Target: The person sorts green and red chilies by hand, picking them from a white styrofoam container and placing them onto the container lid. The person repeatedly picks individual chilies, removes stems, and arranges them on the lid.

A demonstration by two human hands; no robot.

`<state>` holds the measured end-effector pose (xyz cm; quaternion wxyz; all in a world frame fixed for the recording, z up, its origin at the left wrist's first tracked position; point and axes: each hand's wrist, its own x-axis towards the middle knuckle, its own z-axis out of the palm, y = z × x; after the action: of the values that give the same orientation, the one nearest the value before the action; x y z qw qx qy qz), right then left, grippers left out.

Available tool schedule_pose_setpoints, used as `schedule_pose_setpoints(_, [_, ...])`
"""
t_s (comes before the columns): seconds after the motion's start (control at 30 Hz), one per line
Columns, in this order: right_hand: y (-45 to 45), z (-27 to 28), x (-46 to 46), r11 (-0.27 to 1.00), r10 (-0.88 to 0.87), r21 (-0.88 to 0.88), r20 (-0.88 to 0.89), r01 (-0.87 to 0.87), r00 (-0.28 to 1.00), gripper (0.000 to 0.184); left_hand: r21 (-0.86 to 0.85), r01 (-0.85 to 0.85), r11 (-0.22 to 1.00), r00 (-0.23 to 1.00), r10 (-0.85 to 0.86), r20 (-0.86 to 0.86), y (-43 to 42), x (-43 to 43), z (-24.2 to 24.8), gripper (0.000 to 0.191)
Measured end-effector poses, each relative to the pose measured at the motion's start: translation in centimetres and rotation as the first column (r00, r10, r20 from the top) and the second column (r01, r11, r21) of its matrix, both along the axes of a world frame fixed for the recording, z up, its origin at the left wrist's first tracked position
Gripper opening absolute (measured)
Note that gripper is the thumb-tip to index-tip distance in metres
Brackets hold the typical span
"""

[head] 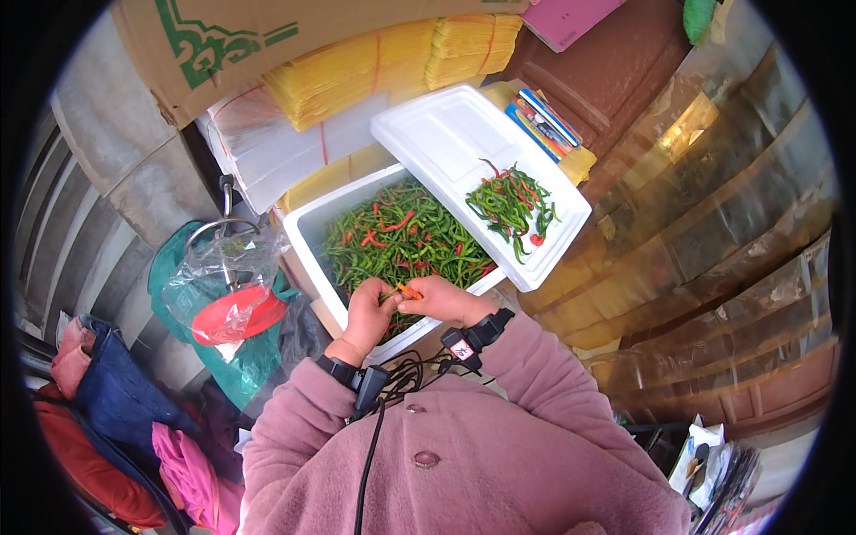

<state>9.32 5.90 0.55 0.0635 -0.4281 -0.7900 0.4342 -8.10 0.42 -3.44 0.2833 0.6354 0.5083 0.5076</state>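
My left hand (370,313) and my right hand (441,299) meet above the near edge of a white foam box (314,267). Between their fingers is an orange chili pepper (408,291), its stem side at my left fingertips and its body at my right fingers. Green and red chili peppers (408,234) fill much of the box. The foam lid (435,134) lies aslant over the box's right side, and a smaller heap of mostly green chili peppers (511,200) rests on it.
Bundled yellow paper stacks (361,67) and a cardboard box (221,40) stand behind. A red plastic dish (234,321) under clear plastic and a green bag (174,267) are at left, near folded clothes (127,388). Booklets (542,124) lie behind the lid; plastic strips (702,234) hang at right.
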Motion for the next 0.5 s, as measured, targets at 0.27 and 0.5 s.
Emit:
schedule_pose_setpoints(0.27, [1.1, 1.1, -0.1, 0.712, -0.502, -0.675, -0.295, 0.194, 0.813, 0.017, -0.296, 0.068, 0.953, 0.774, 0.137, 0.618, 0.4, -2.8, 0.2, 0.007])
schedule_pose_setpoints(0.5, [4.0, 0.4, -1.6, 0.935, -0.333, -0.241, -0.351, 0.259, 0.875, 0.009, -0.27, 0.27, 0.924, 0.366, 0.161, 0.917, -0.5, -4.0, 0.8, 0.014])
